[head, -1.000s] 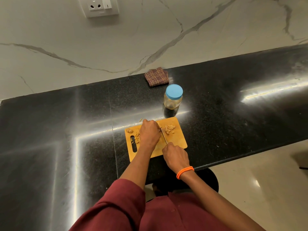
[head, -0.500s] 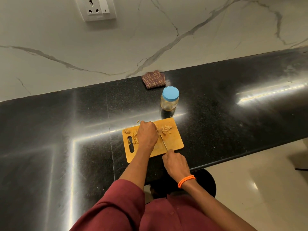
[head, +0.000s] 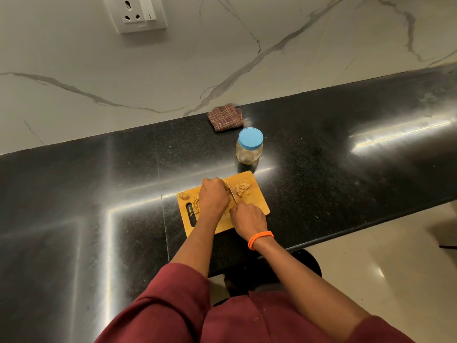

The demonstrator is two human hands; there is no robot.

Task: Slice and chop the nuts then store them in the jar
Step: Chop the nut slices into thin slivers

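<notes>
change: right hand (head: pixel 248 219) grip stays wrapped on thin steel knife (head: pixel 231 195); blade little moved.
left hand (head: pixel 214 195): curled over nuts, pinch unclear.
task: chopping continues; blue-lidded clear jar (head: pixel 249 146) still closed.

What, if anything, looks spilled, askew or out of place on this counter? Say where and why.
Nothing stands out. The nut pieces all lie on the cutting board, the jar stands upright with its blue lid on, and the folded cloth lies by the wall. The board sits slightly angled to the counter edge, nothing more.
</notes>
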